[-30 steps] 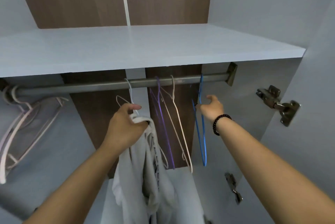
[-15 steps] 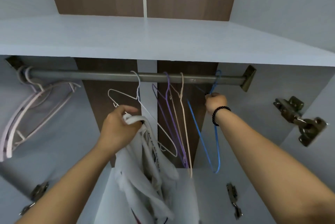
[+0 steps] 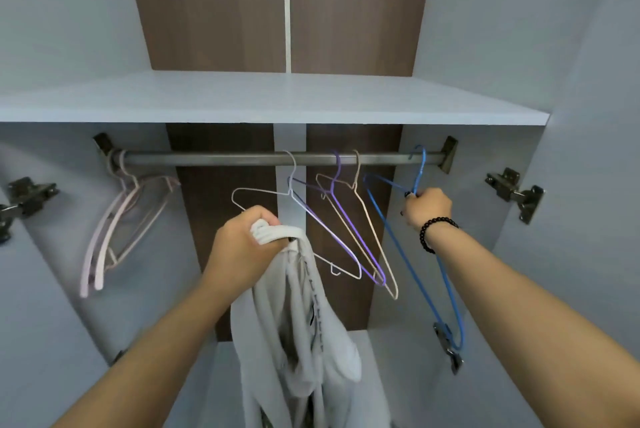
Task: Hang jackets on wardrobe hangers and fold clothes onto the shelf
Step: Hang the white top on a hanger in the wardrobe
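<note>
A: Where are your hands?

B: Your right hand [image 3: 427, 207] pinches the blue hanger [image 3: 417, 251] below its hook; your left hand [image 3: 242, 242] grips the white jacket [image 3: 298, 316] by the collar, hanging below the rail [image 3: 207, 158].

A: Next?

B: Lift the hook clear before pulling it toward you

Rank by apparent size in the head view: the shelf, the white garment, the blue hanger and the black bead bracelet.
1. shelf, spanning the frame.
2. white garment, though nearness to the camera enlarges it.
3. blue hanger, gripped by the right hand.
4. black bead bracelet, clearly smallest.
</note>
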